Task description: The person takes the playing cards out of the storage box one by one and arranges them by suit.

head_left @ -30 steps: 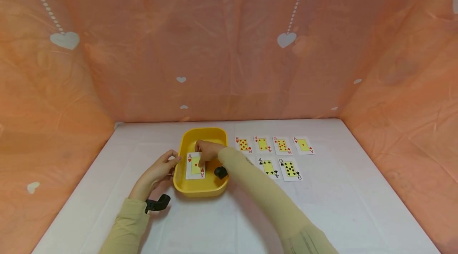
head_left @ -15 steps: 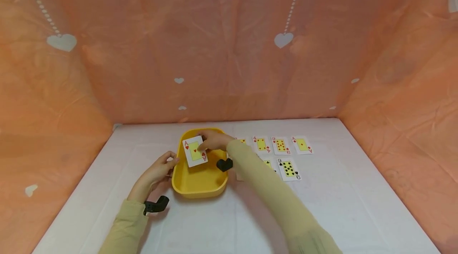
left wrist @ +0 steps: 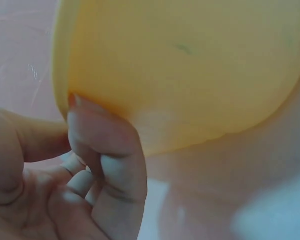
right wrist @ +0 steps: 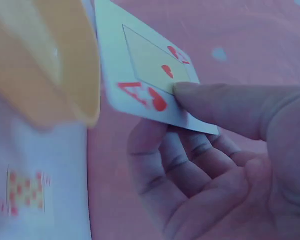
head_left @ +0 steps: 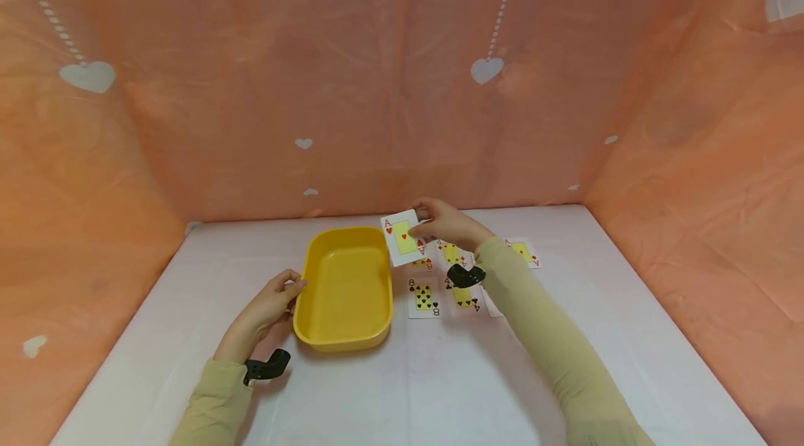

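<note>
In the head view my right hand (head_left: 449, 224) holds up an ace of hearts playing card (head_left: 400, 236) at the right rim of a yellow plastic tub (head_left: 342, 289). The right wrist view shows the thumb on the face of the ace of hearts (right wrist: 155, 65) and the other fingers behind it. My left hand (head_left: 270, 303) pinches the tub's left rim; thumb and forefinger meet on the yellow wall (left wrist: 62, 60) in the left wrist view. No card shows inside the tub.
Face-up cards lie right of the tub: an eight of spades (head_left: 423, 297), a four of clubs (head_left: 463, 297), a four of diamonds (head_left: 450, 253), an ace of diamonds (head_left: 523, 252). The right arm partly covers others. An orange curtain (head_left: 402, 118) with hearts encloses the white table (head_left: 377, 397).
My right hand has lifted the ace of hearts out of the tub and carried it right, over its right rim. The left hand keeps its grip on the left rim.
</note>
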Available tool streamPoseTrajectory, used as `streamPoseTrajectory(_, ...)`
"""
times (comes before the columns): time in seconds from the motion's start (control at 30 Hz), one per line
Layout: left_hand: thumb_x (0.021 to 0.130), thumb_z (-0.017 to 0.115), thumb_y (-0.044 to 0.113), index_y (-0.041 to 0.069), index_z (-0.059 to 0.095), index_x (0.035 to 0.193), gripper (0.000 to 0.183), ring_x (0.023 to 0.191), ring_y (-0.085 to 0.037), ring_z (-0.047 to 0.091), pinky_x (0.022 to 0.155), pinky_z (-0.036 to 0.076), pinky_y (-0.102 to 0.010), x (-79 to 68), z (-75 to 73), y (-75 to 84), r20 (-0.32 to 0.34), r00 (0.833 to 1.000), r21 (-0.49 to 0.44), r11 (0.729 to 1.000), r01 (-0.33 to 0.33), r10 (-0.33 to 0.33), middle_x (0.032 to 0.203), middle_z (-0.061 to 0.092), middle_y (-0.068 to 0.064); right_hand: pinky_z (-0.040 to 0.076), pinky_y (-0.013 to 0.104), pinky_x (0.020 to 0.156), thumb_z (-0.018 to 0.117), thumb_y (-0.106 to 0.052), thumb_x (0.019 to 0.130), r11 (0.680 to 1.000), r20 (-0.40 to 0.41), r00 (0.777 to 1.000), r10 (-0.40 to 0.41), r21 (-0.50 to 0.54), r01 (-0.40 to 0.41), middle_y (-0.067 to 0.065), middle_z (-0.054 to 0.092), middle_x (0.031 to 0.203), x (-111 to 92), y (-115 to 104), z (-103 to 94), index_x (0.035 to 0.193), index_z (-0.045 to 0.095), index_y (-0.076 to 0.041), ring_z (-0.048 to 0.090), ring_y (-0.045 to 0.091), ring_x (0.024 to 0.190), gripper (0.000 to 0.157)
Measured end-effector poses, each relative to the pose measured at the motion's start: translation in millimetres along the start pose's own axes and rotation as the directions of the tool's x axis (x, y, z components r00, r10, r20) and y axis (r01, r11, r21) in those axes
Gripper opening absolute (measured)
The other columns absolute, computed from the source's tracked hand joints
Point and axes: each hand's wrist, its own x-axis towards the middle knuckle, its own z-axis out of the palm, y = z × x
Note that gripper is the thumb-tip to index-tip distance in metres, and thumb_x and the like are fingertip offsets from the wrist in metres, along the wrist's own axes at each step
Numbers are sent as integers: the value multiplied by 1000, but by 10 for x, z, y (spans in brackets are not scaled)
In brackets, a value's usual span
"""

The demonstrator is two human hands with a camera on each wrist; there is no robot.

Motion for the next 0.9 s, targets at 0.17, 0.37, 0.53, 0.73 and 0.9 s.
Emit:
streamPoseTrajectory(0.17,104,42,18,0,40,106,18,61,-14,47,56,43,-28,-9,3,-3,-1,1000,15,1000,-10,10,73,49,-3,49,43,82,65,-7,90,999,-84,996,30,-11,-31,17,57,114,-348,263,-340,131,40,-3,61,24,87,48)
streamPoseTrajectory(0.37,104,42,18,-1,40,106,19,61,-15,47,55,43,-28,-1,14,-5,4,1000,14,1000,-18,18,73,49,-3,51,37,77,63,-7,91,997,-128,989,76,9,-75,17,61,106,-830,596,-677,131,40,0,62,22,85,47)
streamPoseTrajectory(0.53,104,41,17,0,38,103,17,59,-13,44,53,41,-25,6,16,-27,17,999,-21,999,-29,30,71,46,-1,51,34,74,63,-6,91,994,-139,985,105,18,-104,16,61,104,-1176,903,-883,132,38,6,62,20,83,49)
streamPoseTrajectory(0.73,104,41,17,-1,39,104,18,60,-13,45,53,43,-26,-3,-24,-40,-11,999,-22,999,-33,33,72,47,-2,52,31,74,63,-7,91,983,-185,966,180,5,-183,15,59,103,-1451,1207,-1045,133,36,7,61,19,87,52)
streamPoseTrajectory(0.9,104,42,20,-1,39,105,21,62,-15,45,55,43,-27,-24,-57,-37,-18,1000,-5,1000,-25,25,72,47,-3,51,31,75,65,-10,90,969,-221,946,238,-15,-248,17,59,106,-1586,1385,-1113,135,37,6,60,21,89,55)
